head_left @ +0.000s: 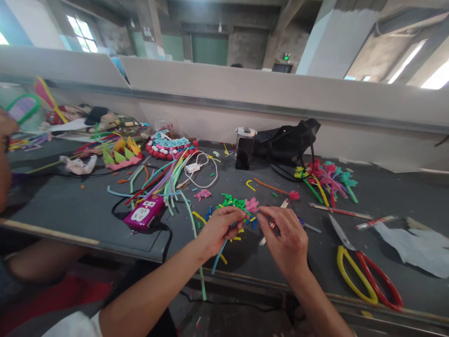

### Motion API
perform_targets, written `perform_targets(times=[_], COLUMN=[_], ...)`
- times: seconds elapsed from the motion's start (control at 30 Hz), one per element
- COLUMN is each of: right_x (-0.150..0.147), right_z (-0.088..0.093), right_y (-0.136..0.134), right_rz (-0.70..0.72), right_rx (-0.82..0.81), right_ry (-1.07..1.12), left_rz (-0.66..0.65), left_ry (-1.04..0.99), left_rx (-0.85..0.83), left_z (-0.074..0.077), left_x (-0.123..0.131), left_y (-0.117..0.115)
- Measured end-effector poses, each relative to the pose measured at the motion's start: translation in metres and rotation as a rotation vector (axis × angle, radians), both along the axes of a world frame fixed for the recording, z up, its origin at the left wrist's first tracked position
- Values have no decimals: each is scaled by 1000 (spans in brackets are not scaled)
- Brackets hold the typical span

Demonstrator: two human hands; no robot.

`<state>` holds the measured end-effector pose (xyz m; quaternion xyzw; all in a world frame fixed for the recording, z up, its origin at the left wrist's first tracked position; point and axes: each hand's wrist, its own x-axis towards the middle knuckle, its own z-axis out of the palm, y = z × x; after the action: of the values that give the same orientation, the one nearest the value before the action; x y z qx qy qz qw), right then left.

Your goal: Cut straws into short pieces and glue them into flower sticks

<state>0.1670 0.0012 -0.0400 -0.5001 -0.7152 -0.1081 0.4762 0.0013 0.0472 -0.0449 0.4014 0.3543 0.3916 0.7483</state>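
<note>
My left hand (222, 227) is closed in a pinch on a blue pipe cleaner (219, 257), whose lower end hangs down past the hand. A pink fuzzy tuft (251, 205) shows just beyond my left fingertips; whether it joins the pipe cleaner I cannot tell. Close by on the right, my right hand (283, 230) has its thumb and index finger apart, with nothing visible between them. Behind the hands lie short cut green pieces (233, 201), with blue and yellow bits around them.
Yellow-and-red-handled scissors (365, 274) lie at right, near colourful fuzzy flowers (331, 178). A purple power socket (144, 213) and long pipe cleaners lie at left. Behind stand a bottle (244, 133), a phone (244, 153) and a black bag (286, 142). Another person's arm shows at far left.
</note>
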Motion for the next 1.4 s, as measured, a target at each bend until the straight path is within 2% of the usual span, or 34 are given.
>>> perform_targets(times=[0.7, 0.97, 1.07, 1.27, 1.4], right_x=[0, 1, 2, -1, -13], right_z=[-4, -7, -8, -20, -27], right_y=[4, 8, 11, 17, 21], right_rz=[-20, -38, -50, -10, 7], right_rx=[-8, -27, -28, -141, -253], right_ry=[-68, 2, 52, 83, 73], left_rz=[51, 89, 186, 521, 543], left_ry=[128, 143, 116, -50, -89], left_rx=[114, 146, 202, 209, 176], left_z=[3, 8, 13, 24, 22], left_x=[6, 2, -12, -60, -77], left_y=[-5, -3, 9, 43, 46])
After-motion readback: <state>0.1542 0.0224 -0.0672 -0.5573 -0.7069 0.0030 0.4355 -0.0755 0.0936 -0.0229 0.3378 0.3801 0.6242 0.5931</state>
